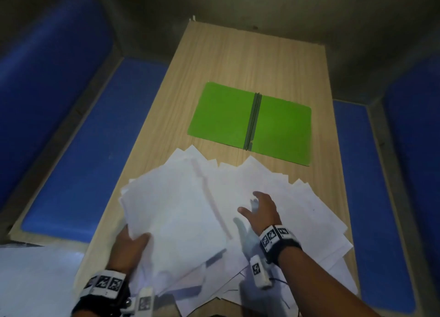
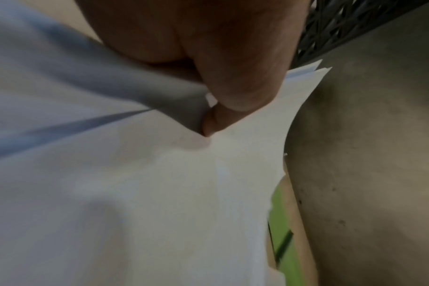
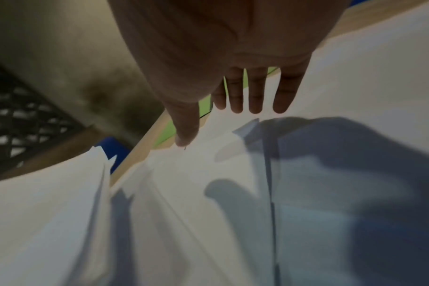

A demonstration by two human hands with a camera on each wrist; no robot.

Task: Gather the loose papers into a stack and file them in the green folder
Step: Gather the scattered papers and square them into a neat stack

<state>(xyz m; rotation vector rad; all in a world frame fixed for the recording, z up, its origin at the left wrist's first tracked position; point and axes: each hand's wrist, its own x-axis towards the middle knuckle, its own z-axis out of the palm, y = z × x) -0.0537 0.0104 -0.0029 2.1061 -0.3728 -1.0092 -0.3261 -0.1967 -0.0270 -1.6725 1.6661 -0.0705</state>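
White loose papers (image 1: 273,197) lie fanned over the near half of the wooden table (image 1: 226,59). My left hand (image 1: 133,245) grips a lifted bundle of sheets (image 1: 171,209) at its near left edge, thumb on top; the left wrist view shows the left hand (image 2: 223,108) pinching the papers (image 2: 159,193). My right hand (image 1: 259,209) hovers just above the spread sheets with straight, spread fingers (image 3: 255,96), holding nothing, over the papers (image 3: 233,212). The green folder (image 1: 250,123) lies open flat beyond the papers, its dark spine in the middle; a strip of the folder (image 2: 282,241) shows past the paper edge.
Blue padded benches (image 1: 78,162) (image 1: 371,197) run along both sides of the table. A grey concrete wall (image 1: 262,7) rises behind the far edge. Bare wood shows beyond the folder. More white sheets (image 1: 35,281) lie at the near left, off the table.
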